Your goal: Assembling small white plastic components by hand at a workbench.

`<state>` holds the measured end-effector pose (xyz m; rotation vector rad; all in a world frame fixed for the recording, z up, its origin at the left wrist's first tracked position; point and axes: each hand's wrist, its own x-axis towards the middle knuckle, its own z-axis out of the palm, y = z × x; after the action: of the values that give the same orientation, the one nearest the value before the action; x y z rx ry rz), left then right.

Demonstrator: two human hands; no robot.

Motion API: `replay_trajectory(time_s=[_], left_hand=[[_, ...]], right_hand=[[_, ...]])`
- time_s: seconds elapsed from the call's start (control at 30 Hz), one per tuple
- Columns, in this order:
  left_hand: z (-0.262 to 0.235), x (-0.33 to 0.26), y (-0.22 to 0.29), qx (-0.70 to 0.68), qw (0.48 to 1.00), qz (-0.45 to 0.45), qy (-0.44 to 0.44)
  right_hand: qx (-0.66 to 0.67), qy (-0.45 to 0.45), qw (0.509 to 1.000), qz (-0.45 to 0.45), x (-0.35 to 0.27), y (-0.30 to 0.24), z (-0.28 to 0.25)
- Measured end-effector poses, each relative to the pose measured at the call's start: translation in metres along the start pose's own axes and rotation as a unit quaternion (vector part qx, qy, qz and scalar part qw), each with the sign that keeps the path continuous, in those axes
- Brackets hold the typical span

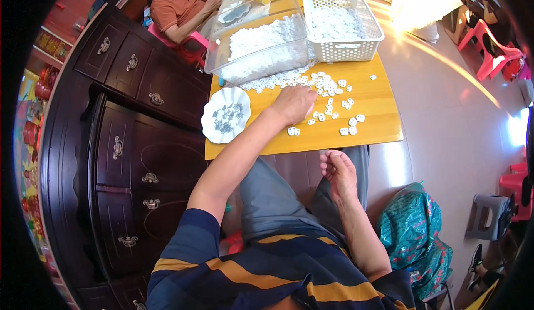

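Observation:
My left hand [295,105] reaches over the wooden table with its fingers bent down among small white plastic pieces [324,82], each with dark holes or spots. Its fingertips are partly hidden, and whatever they pinch cannot be made out. Just off the table's near edge, my right hand [340,172] is raised with its fingers curled together. Anything inside those fingers is too small to tell. Left of my left forearm sits a white scalloped dish [209,122] containing tiny grey and white bits. A few white pieces [352,122] lie apart near the right of the table.
Behind the loose pieces stand a clear plastic bin [211,60] and a white perforated basket [334,50], both full of white pieces. Dark wooden drawers [139,143] flank the left. Another person [178,12] sits beyond. A green plastic bag [411,226] rests at the right.

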<state>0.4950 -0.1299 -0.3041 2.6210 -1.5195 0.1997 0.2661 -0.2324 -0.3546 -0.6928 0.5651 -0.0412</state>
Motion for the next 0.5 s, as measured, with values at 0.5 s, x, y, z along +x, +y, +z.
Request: replay_trajectory(time_s=[0.5], left_hand=[[0.002,-0.029,-0.021,-0.141,0.987,-0.070,0.034]], right_hand=[[-0.091,-0.024,0.994,-0.048,0.000,0.010,0.008]])
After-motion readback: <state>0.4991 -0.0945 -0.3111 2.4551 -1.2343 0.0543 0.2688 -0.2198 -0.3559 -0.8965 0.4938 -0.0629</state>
